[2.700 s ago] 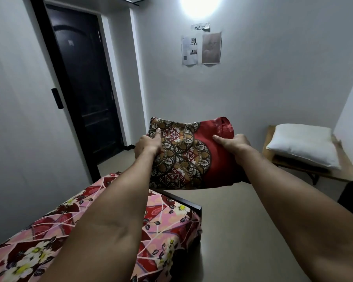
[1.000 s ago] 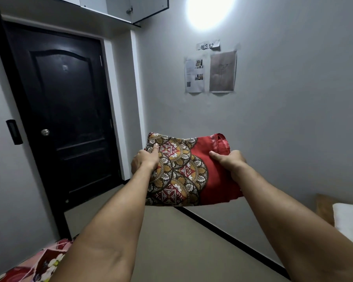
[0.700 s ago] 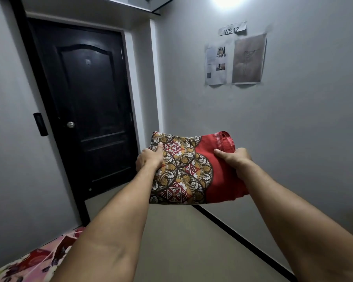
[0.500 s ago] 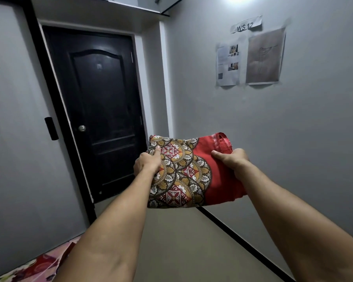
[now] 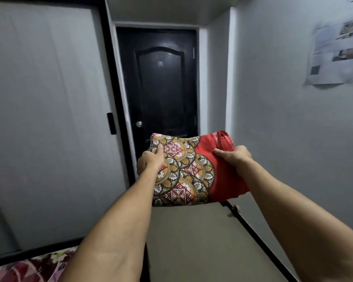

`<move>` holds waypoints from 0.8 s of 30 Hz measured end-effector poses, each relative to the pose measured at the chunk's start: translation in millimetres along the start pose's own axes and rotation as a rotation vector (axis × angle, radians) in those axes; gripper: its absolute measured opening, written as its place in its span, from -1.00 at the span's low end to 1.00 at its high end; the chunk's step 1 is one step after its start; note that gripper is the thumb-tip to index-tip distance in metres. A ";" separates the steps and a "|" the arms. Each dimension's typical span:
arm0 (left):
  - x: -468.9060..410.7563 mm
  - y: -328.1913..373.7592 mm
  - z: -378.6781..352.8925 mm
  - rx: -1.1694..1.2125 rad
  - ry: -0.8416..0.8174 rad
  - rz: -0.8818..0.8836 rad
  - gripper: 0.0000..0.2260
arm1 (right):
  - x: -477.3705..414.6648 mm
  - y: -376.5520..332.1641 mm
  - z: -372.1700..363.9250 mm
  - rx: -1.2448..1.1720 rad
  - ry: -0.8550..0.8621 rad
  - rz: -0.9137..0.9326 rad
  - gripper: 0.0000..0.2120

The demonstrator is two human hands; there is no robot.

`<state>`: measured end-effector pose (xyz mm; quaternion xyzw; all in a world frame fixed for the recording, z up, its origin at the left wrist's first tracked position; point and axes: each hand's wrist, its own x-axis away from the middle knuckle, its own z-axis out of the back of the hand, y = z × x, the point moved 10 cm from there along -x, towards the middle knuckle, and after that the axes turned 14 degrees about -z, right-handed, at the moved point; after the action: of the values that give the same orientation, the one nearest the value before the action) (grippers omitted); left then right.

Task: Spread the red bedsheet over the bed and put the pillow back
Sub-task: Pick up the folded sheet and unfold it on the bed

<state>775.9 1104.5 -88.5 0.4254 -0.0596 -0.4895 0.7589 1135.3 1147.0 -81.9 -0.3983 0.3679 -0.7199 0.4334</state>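
Both hands are out in front at arm's length, gripping the folded red bedsheet (image 5: 194,169) from either side. Left hand (image 5: 150,161) is closed around the patterned end, thumb pressed flat on top of the gold-and-brown circle print, rest of the fingers tucked underneath where you can't see them. Right hand (image 5: 233,155) is clamped on the plain red end, thumb lying across the top and pointing inward, fingers hidden below. So the sheet is up in the air, a thick folded bundle, not touching anything else, with a hemmed edge sticking up at the far right corner. Straight behind it is a black door (image 5: 163,88) with a round silver knob (image 5: 139,124), set in a pale frame. Grey wall panel on the left has a small black fitting (image 5: 111,123) on its edge. Some printed sheets of paper (image 5: 334,55) are stuck on the right wall, a bit blurry. Down in the bottom left corner you can just catch the bed (image 5: 35,267) with a pink and dark red floral cover, under the left forearm. Floor (image 5: 196,241) is plain beige.
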 end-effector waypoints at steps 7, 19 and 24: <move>-53.2 -107.0 82.2 -0.110 0.196 0.188 -0.32 | -8.0 -84.1 -158.8 0.087 -0.239 0.132 -0.38; -15.7 -257.1 234.4 -0.322 0.555 0.543 -0.39 | 55.6 -153.9 -447.7 0.241 -0.747 0.318 -0.37; 28.7 -277.2 267.6 -0.324 0.701 0.724 -0.42 | 106.7 -172.9 -533.8 0.338 -0.994 0.407 -0.42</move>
<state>463.1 880.5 -124.1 0.3931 0.1310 -0.0275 0.9097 569.0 1208.7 -123.4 -0.5355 0.0683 -0.3964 0.7426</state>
